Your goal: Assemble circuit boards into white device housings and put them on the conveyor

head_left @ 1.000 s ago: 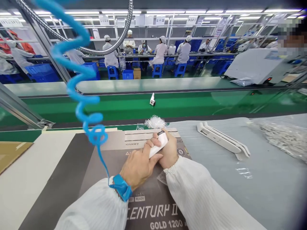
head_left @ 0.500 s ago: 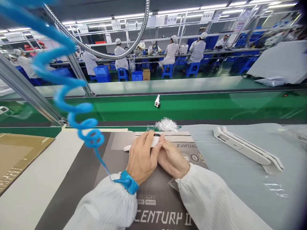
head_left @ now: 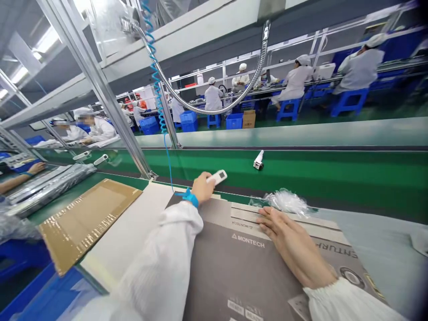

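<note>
My left hand [head_left: 203, 189], with a blue strap at the wrist, is closed around one end of a slim white plastic piece [head_left: 220, 177] with a dark square window. It holds the piece out at the near edge of the green conveyor belt [head_left: 307, 180]. My right hand [head_left: 290, 243] holds nothing; its fingers are stretched out over the grey printed cardboard [head_left: 230, 276], and I cannot tell whether they touch it. Just beyond those fingers lies a clump of clear plastic wrap [head_left: 288, 201].
A small white part with a dark end [head_left: 258, 160] lies on the belt. Two white pieces [head_left: 100, 159] lie farther left. Brown cardboard [head_left: 96, 214] is at my left. A metal post [head_left: 100, 89] and a blue coiled cord [head_left: 156, 80] stand ahead. Co-workers sit beyond.
My hands have come apart. The left has carried the white piece forward and left to the belt's edge; the right has let go and opened. The view has turned left.
</note>
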Motion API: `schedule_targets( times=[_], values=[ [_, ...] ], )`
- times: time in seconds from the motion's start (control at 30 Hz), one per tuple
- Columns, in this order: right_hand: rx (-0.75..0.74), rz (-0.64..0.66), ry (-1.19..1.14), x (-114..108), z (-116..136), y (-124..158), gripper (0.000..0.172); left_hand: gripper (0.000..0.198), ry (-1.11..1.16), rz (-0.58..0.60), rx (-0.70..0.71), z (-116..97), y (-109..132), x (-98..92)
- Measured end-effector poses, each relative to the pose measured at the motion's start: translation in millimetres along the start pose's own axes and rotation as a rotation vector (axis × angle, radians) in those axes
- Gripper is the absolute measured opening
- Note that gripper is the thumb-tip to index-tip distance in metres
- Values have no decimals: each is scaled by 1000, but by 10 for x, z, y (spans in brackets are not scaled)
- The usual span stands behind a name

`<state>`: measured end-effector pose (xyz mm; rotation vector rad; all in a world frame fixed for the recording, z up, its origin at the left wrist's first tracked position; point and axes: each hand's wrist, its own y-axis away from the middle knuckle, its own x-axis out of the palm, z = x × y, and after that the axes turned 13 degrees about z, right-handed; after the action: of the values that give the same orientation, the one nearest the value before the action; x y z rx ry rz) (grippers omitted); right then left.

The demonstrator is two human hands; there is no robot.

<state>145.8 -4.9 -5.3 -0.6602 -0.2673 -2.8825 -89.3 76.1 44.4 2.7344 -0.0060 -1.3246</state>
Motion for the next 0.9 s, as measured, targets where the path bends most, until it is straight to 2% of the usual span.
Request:
schedule_targets(
  times=[0.1,0.23,0.33,0.53,0.63,0.7,0.8,0.9],
  values=[
    [-14,-10,5,11,-18,17,33,29,-66,-61,-53,17,-355,-143],
    [-69,1,6,47,-45,26,32,36,-179,-110,-26,-10,-590,-105],
    [-80,32,7,62,-38,20,34,39,-225,-97,79,-163,-796,80],
    [-40,62,-12,89,4,50,41,48,-191,30,212,-832,-1312,745],
    [-43,29,51,74,29,61,44,43,-139,25,188,-1018,-1328,1001],
    [-146,-88,262,23,50,61,44,34,-100,-18,135,-1021,-1253,1054],
    [-370,-285,707,-107,73,49,36,27,-20,-61,51,-924,-1132,938],
    [-453,-332,903,-206,95,30,29,19,106,-13,0,-827,-992,661]
  ],
)
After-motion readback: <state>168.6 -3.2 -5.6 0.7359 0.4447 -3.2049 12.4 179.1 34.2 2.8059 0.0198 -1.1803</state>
